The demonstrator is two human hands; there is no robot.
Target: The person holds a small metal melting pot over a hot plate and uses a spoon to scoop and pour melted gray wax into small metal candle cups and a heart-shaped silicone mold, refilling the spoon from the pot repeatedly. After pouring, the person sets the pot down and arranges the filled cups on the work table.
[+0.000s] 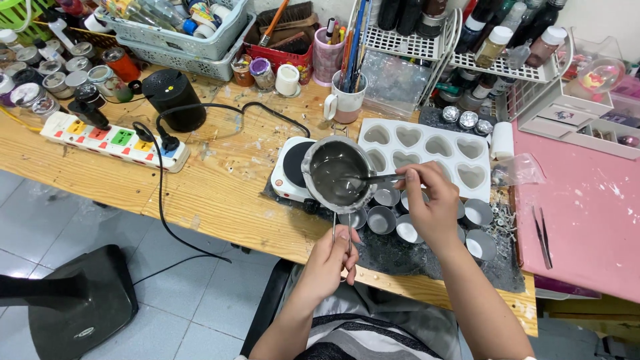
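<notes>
My left hand [331, 257] grips the thin wire handle of a small metal pot [337, 173] filled with grey liquid, held just above the wooden table beside a white hot plate [289, 172]. A metal spoon [373, 179] is pinched in my right hand [430, 203], its bowl dipped in the grey liquid. Under my right hand stand several small round metal cups [381, 219] on a dark mat, some filled with white material. A white heart-shaped mould tray [433, 150] lies just behind them.
A white power strip [113, 140] and a black cylinder [175, 100] sit at the left. Baskets, jars, a mug of brushes [345, 100] and wire racks crowd the back. A pink mat [587, 213] with tweezers [541, 235] lies at the right. A black stand base [73, 300] rests on the tiled floor.
</notes>
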